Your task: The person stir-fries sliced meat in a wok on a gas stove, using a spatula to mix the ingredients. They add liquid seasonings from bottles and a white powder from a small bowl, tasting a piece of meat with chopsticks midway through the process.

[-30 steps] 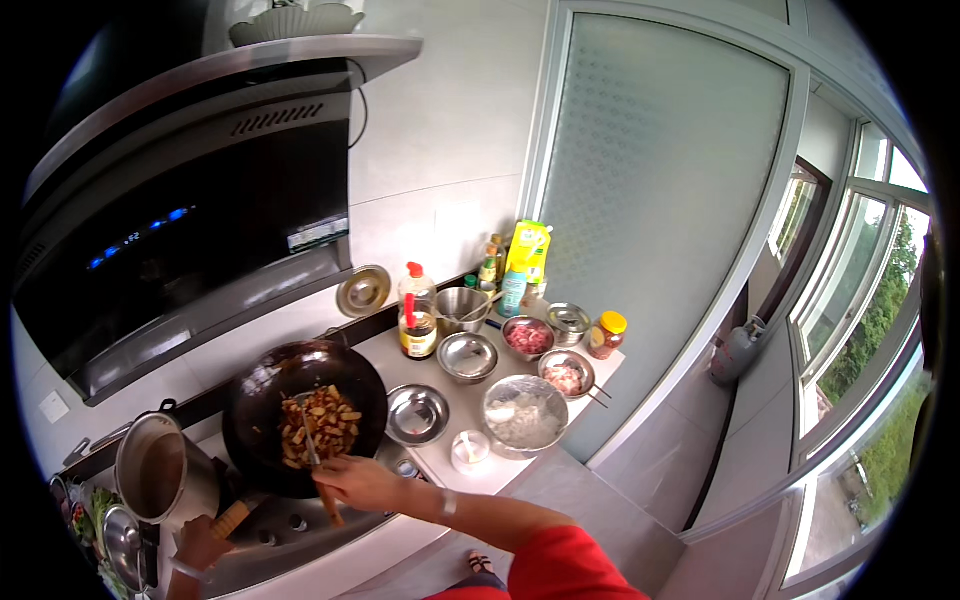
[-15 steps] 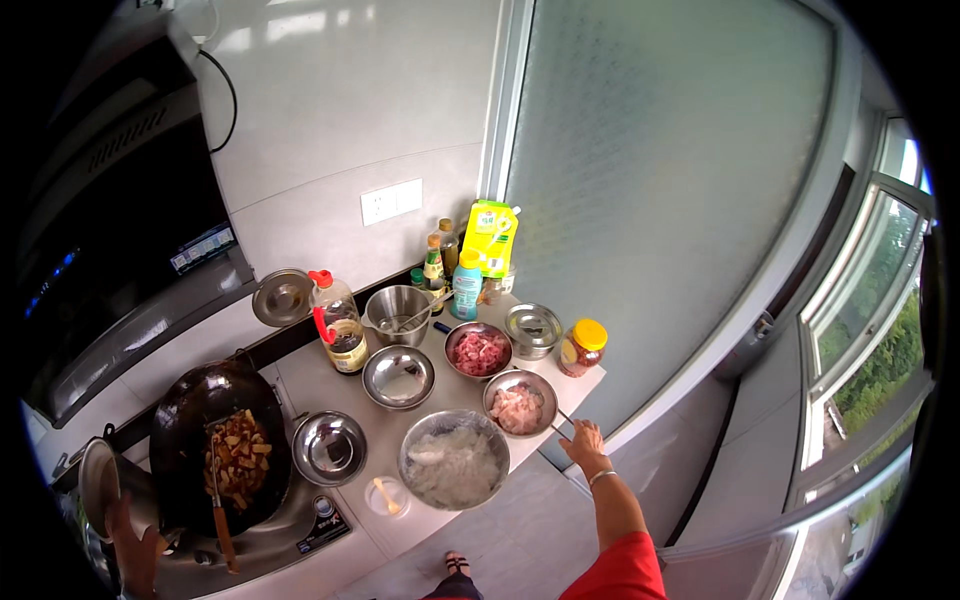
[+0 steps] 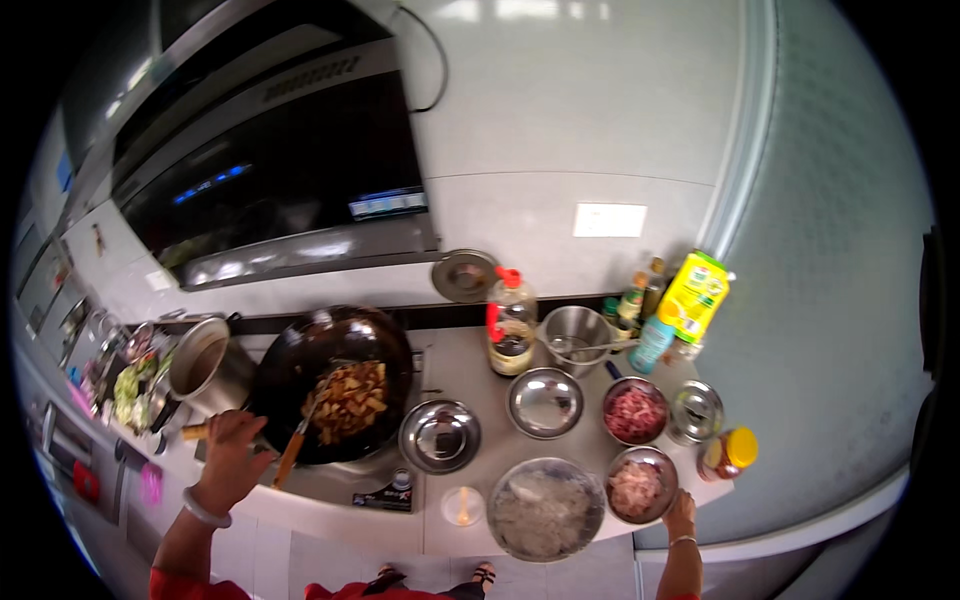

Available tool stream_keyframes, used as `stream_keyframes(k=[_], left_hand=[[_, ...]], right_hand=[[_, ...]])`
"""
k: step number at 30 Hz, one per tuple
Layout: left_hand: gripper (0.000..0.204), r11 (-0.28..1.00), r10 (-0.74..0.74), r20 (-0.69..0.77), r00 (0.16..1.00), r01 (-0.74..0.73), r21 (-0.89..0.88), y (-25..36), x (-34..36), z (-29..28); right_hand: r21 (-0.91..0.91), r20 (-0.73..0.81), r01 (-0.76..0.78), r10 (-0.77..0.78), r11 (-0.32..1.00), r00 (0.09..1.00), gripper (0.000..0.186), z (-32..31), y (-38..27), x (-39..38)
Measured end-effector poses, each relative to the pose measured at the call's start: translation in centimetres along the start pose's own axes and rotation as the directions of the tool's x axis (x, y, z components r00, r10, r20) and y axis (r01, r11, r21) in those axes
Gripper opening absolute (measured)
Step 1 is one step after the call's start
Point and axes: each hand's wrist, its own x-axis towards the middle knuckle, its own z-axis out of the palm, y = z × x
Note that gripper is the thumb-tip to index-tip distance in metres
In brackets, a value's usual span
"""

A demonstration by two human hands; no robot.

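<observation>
My left hand (image 3: 232,455) is closed over the wooden handle (image 3: 195,432) at the left side of a black wok (image 3: 285,345), its thumb held apart. Browned chunks of food (image 3: 352,398) fill the bottom of the wok. A turner with a wooden handle (image 3: 289,458) leans in it, just right of that hand. At the counter's right end, my right hand (image 3: 681,515) grips the right edge of a metal bowl (image 3: 616,485). Pale raw meat pieces (image 3: 637,487) are inside. My fingertips there are partly hidden.
A steel pot (image 3: 222,378) stands left of the wok. Nearby are a large basin (image 3: 502,535), empty-looking bowls (image 3: 440,462), a bowl of redder raw meat (image 3: 636,411), a lidded bowl (image 3: 697,408), a yellow-capped jar (image 3: 728,455) and bottles (image 3: 514,335). The range hood (image 3: 280,160) hangs above.
The view has swung left, bringing more of the left counter and my left arm into sight. Both hands stay near the same things; thin rods beside my right hand no longer show.
</observation>
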Motion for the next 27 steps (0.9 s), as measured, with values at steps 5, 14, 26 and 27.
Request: stream_keyframes(k=[5,14,26,27], left_hand=[[0.045,0.996,0.035,0.017,0.999,-0.034,-0.079,1.0,0.0,-0.3],[0.026,0.875,0.233,0.216,0.948,-0.107,-0.473,3.5,-2.4,4.5],[0.04,-0.137,0.625,0.447,0.64,0.654,-0.744,16.2,-1.4,13.6],[0.036,-0.136,0.585,0.478,0.655,0.66,-0.739,15.4,-1.0,12.4]], right_hand=[[0.025,0.077,-0.138,0.136,0.99,0.988,0.023,2.6,1.4,0.3],[0.443,0.306,-0.355,0.234,0.823,0.923,0.011,-7.8,5.1,-12.3],[0.942,0.336,-0.245,-0.672,0.231,0.659,0.018,-24.2,-34.5,-18.8],[0.945,0.32,-0.172,-0.676,0.278,0.663,0.02,-24.2,-36.4,-19.0]])
